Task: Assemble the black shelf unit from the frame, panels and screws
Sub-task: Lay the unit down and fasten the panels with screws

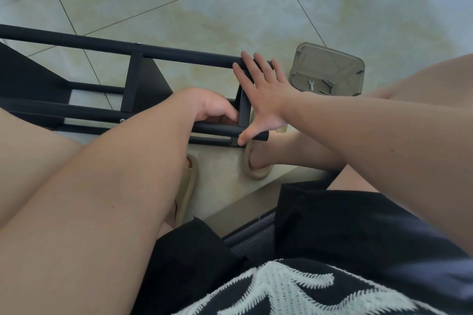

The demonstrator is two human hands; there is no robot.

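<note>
Head view looks down past the person's knees to a pale tiled floor (230,7), where the black shelf frame (107,45) lies on its side, running from the left edge to the middle of the picture. It is built of round matte-black tubes: one long rail at the far side, more rails nearer the legs, joined by flat cross bars. A black panel (28,77) sits between the rails at the left, and a second one (153,82) stands at the middle cross bar. A small silver screw head (138,43) shows on the far rail.

The left hand (215,107) is curled around the near rail by the end cross bar, its grip closed on that tube. The right hand (263,100) is spread flat and wide open across the frame's end, fingertips (247,55) on the far rail and thumb on the near tube's end; it clasps nothing.

Just right of the frame, on the floor, stands a clear plastic tray (330,59) with a small spanner (311,84) and some screws inside. Beige slippers (256,171) rest below the frame.
</note>
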